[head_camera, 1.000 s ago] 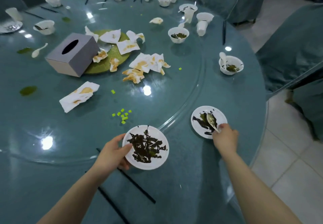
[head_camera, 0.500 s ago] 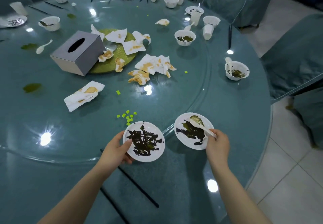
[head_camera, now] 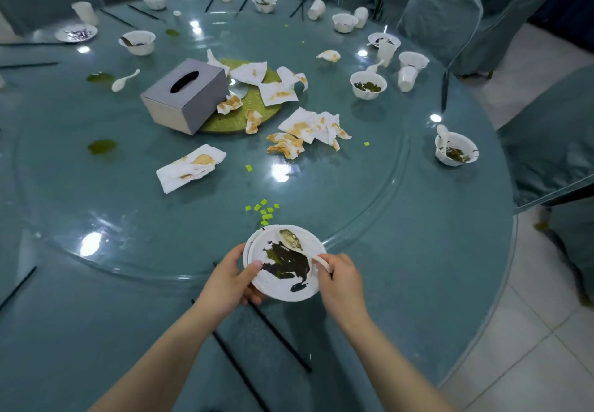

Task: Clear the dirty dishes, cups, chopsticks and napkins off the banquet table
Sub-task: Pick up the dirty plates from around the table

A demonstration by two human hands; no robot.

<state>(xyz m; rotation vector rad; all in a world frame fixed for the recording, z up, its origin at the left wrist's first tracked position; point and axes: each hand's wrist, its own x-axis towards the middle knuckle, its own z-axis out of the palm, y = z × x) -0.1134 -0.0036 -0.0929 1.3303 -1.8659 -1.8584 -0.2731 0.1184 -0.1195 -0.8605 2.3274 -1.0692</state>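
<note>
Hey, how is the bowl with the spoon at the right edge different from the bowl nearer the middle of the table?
The right-edge bowl has a white spoon standing in it; the inner bowl holds none, though another spoon lies just behind it. The right-edge bowl stands alone on the table's outer ring; the inner bowl sits close to tipped cups. Both are white, upright and hold dark green leftovers.

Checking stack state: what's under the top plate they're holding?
A second white plate's rim peeks out at the upper left under the top plate, held by the left hand and right hand. Its surface is covered. A spoon and dark greens lie on top.
</note>
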